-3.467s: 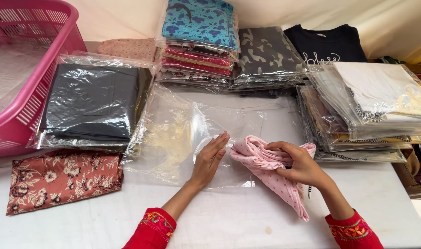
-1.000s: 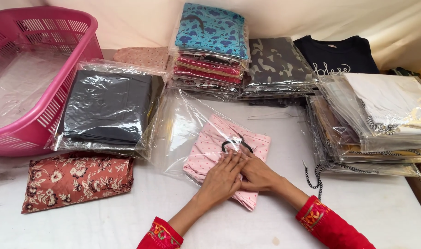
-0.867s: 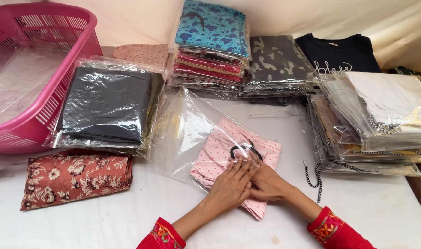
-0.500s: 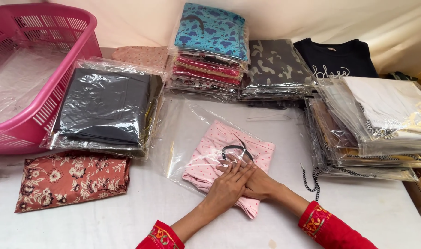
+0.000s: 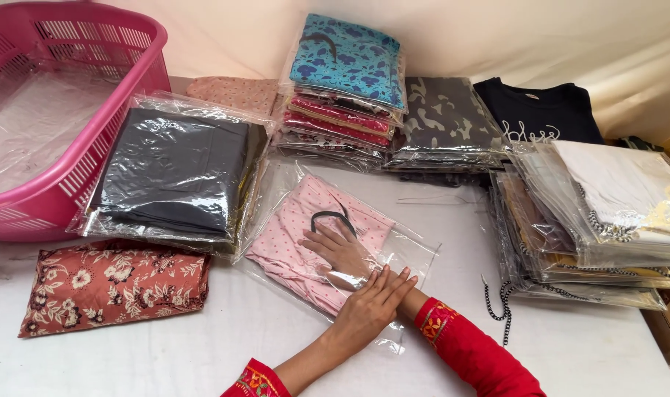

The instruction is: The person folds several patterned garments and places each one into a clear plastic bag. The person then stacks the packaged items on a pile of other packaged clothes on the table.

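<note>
Two hands work one packet: the right hand [image 5: 342, 254] lies inside the clear plastic bag [image 5: 408, 254], fingers spread flat on the folded pink garment [image 5: 305, 235] to seat it deep; the left hand [image 5: 372, 312] presses the bag's mouth onto the white worktop [image 5: 225, 345] — fingers straight, gripping nothing — so the film stays put.

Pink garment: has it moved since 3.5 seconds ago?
Yes. The pink garment was bunched in the right hand outside the clear bag; now it lies flat inside it, further left, nearer the black packed stack.
</note>
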